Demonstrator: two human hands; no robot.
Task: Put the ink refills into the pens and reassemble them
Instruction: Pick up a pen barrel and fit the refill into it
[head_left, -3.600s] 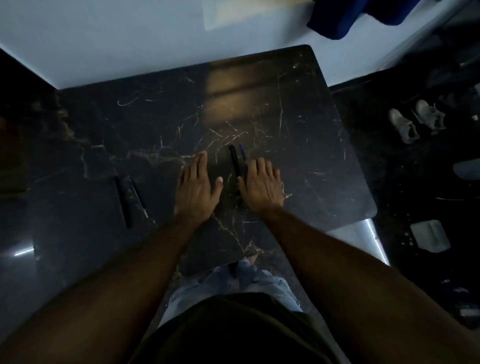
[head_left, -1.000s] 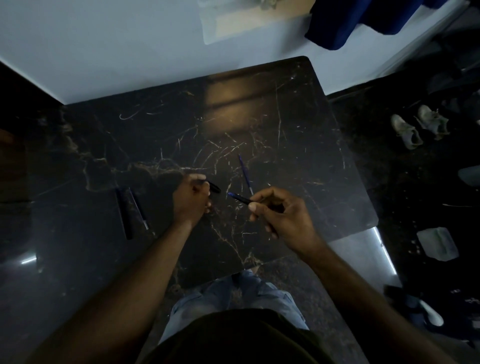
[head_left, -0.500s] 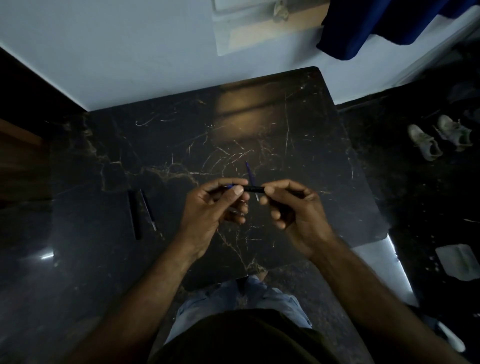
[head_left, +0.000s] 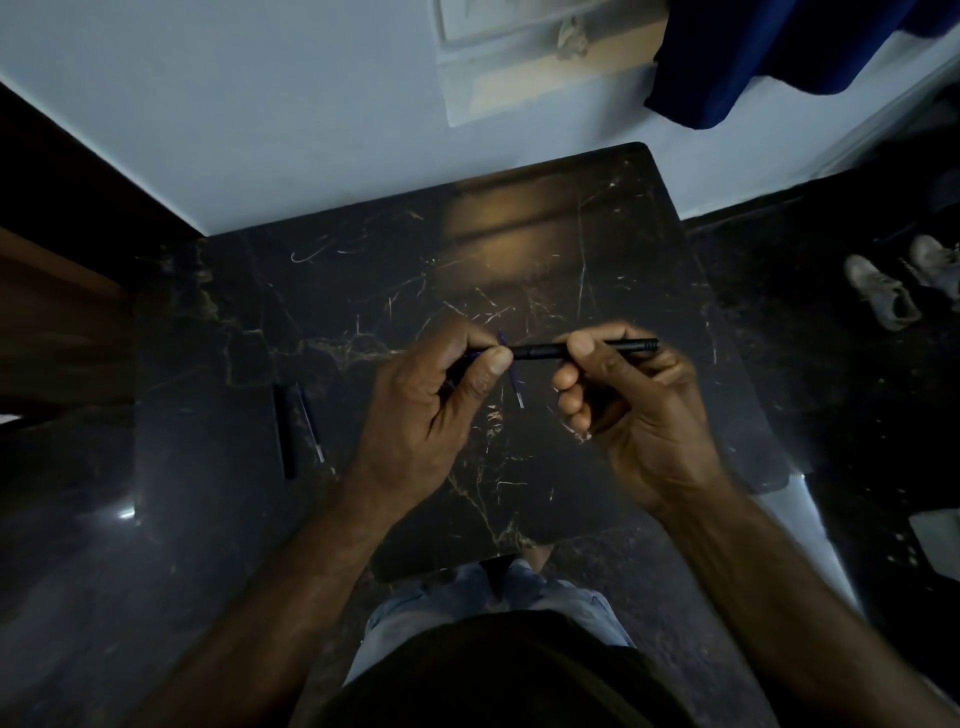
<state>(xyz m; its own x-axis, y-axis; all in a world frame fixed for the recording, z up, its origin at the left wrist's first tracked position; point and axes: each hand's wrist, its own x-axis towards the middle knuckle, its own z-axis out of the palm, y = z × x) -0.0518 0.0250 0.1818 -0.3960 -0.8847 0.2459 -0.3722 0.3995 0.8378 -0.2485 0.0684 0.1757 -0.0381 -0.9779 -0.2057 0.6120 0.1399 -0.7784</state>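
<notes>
A black pen barrel (head_left: 582, 349) lies level above the dark marble table (head_left: 597, 249), pinched by my right hand (head_left: 623, 400). My left hand (head_left: 441, 410) pinches the barrel's left end between thumb and forefinger; a blue piece pokes out left of the thumb, but the fingers hide what it is. On the table under my hands lies a loose blue refill (head_left: 514, 376). Further left, a second black pen barrel (head_left: 285, 431) lies beside another blue refill (head_left: 310, 428).
The table stands against a pale wall (head_left: 260, 114), and a blue cloth (head_left: 753, 57) hangs at the upper right. Two pale shoes (head_left: 883, 291) sit on the dark floor to the right. My knees in light shorts (head_left: 493, 603) are at the near table edge.
Both hands rose from lying flat on the table and came together holding the pen barrel. In the last half second the barrel slid right, so more of it sticks out past my right hand.
</notes>
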